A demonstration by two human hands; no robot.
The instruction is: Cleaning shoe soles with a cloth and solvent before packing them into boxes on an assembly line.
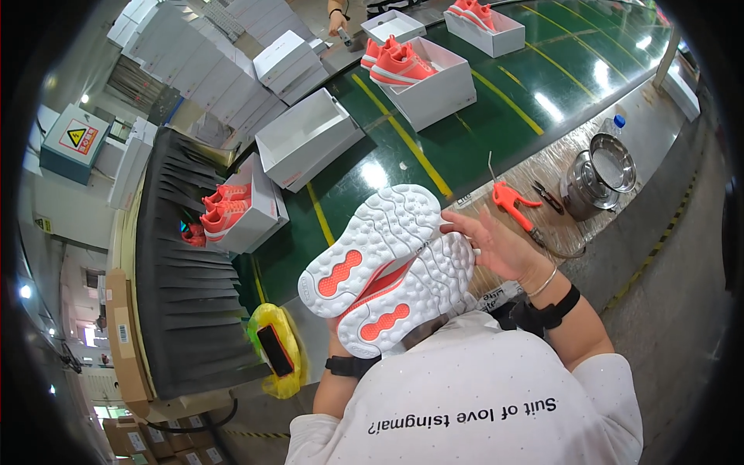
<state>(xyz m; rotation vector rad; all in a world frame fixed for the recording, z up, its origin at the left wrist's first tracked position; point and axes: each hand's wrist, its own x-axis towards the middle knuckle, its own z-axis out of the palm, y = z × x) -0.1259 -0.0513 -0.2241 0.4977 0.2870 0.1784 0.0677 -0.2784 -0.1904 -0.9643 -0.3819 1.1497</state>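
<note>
A pair of coral sneakers [387, 267] is held up with the white, knobbly soles facing me, one shoe overlapping the other. My right hand [496, 244] grips the pair at the toe end, fingers on the sole edges. Behind the heels my left forearm [333, 391] disappears; the shoes hide the left hand's fingers. Close to my right hand a red air blow gun [515, 205] lies on the worktop, with black-handled snips [548, 198] beside it.
A green conveyor [496, 116] carries open white boxes [430, 97] with coral sneakers and one open box [306, 143] farther left. Metal bowls [612, 163] and a bottle [614, 124] stand right. Black strip curtains [190, 294] hang left, near a phone [275, 349] on yellow plastic. Another person's hand [337, 23] shows far back.
</note>
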